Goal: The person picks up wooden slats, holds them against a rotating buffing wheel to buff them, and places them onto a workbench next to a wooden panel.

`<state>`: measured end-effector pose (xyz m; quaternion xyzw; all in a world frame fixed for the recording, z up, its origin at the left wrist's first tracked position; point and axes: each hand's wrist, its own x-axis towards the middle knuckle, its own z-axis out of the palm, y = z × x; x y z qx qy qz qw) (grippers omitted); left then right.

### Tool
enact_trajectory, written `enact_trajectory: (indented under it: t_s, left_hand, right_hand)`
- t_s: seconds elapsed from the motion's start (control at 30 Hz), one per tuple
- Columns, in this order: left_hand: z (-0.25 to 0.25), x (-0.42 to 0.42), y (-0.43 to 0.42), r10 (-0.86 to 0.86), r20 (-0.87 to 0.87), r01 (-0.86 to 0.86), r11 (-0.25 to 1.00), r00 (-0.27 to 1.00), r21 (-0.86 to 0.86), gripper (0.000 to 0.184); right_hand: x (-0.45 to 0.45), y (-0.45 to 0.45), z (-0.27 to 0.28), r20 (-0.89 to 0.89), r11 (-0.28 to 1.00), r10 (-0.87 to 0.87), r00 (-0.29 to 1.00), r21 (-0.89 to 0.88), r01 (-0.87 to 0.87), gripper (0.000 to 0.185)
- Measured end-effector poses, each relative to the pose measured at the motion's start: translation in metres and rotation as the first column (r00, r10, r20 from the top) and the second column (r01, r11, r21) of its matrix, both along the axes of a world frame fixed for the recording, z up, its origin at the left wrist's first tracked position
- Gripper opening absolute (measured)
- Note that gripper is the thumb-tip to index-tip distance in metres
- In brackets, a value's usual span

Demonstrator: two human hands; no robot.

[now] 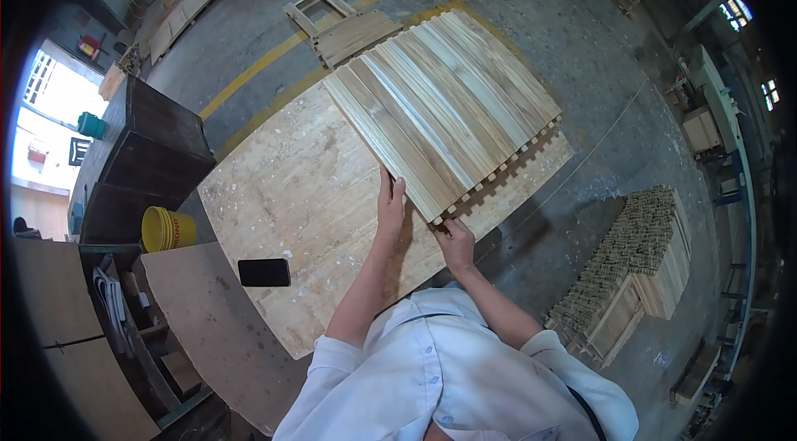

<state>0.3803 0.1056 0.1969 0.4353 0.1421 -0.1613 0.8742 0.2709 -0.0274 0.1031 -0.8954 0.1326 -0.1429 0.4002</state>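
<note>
A wide panel of wooden slats (448, 100) lies raised over the right part of a pale wooden worktable (274, 183). Short peg-like ends stick out along its near right edge. My left hand (391, 202) is against the panel's left long side, thumb up and fingers partly beneath it. At the near corner, my right hand (455, 242) has its fingers curled around the edge, with some fingertips hidden under the slats. Both hands appear to hold the panel. A black phone (264, 272) lies on the table to the left of my hands.
A yellow bucket (168, 228) stands left of the table, near a dark cabinet (149, 159). Stacked slats (618, 267) rest on the floor at right. Beyond the table sits a low wooden pallet (349, 34). A brown board (224, 316) adjoins the table at lower left.
</note>
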Motion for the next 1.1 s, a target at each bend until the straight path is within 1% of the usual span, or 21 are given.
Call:
enact_trajectory:
  t_s: [0.2, 0.37, 0.6, 0.7, 0.8, 0.9, 1.0, 1.03, 1.07, 1.1]
  left_hand:
    - [0.000, 0.002, -0.001, -0.007, -0.004, 0.007, 1.000, 1.000, -0.006, 0.065]
    - [-0.001, 0.004, -0.002, -0.008, -0.010, 0.008, 1.000, 1.000, -0.002, 0.065]
    - [-0.002, 0.004, -0.004, -0.009, -0.015, 0.009, 1.000, 1.000, -0.002, 0.065]
    - [-0.003, 0.004, -0.004, -0.007, -0.015, 0.007, 1.000, 1.000, -0.004, 0.065]
    - [-0.001, 0.005, -0.003, -0.003, -0.018, 0.003, 1.000, 1.000, -0.010, 0.065]
    - [-0.001, 0.003, -0.003, -0.005, -0.029, 0.005, 1.000, 1.000, -0.020, 0.065]
    - [0.000, 0.001, -0.005, -0.022, -0.007, 0.022, 1.000, 1.000, 0.006, 0.065]
    - [-0.007, 0.003, -0.005, -0.034, 0.041, 0.032, 0.998, 0.999, 0.059, 0.065]
    - [-0.013, 0.004, -0.005, -0.047, 0.087, 0.037, 0.993, 0.995, 0.111, 0.065]
    - [-0.023, 0.004, -0.007, -0.047, 0.132, 0.025, 0.986, 0.990, 0.164, 0.066]
  right_hand:
    - [0.001, 0.000, 0.000, 0.027, 1.000, 0.006, 1.000, 0.001, -0.006, 0.012]
    - [0.002, -0.001, 0.009, 0.006, 1.000, 0.010, 1.000, 0.026, -0.010, 0.012]
    - [0.002, -0.001, 0.005, 0.034, 0.999, 0.006, 0.999, 0.039, -0.008, 0.010]
    - [0.003, -0.003, 0.002, 0.031, 1.000, 0.021, 0.999, 0.020, -0.022, 0.011]
    - [0.003, -0.004, -0.001, 0.011, 0.999, 0.017, 1.000, 0.035, -0.017, 0.013]
    - [0.004, -0.009, -0.003, 0.028, 0.997, 0.042, 0.999, 0.065, -0.044, 0.017]
    - [-0.002, -0.014, 0.008, -0.066, 0.989, 0.066, 0.996, 0.138, -0.056, 0.020]
    - [-0.008, -0.013, 0.011, -0.109, 0.966, 0.033, 0.993, 0.259, -0.004, 0.024]
    - [-0.015, -0.018, 0.015, -0.117, 0.967, 0.073, 0.990, 0.252, -0.041, 0.025]
    - [-0.021, -0.024, 0.017, -0.198, 0.969, 0.132, 0.971, 0.234, -0.084, 0.025]
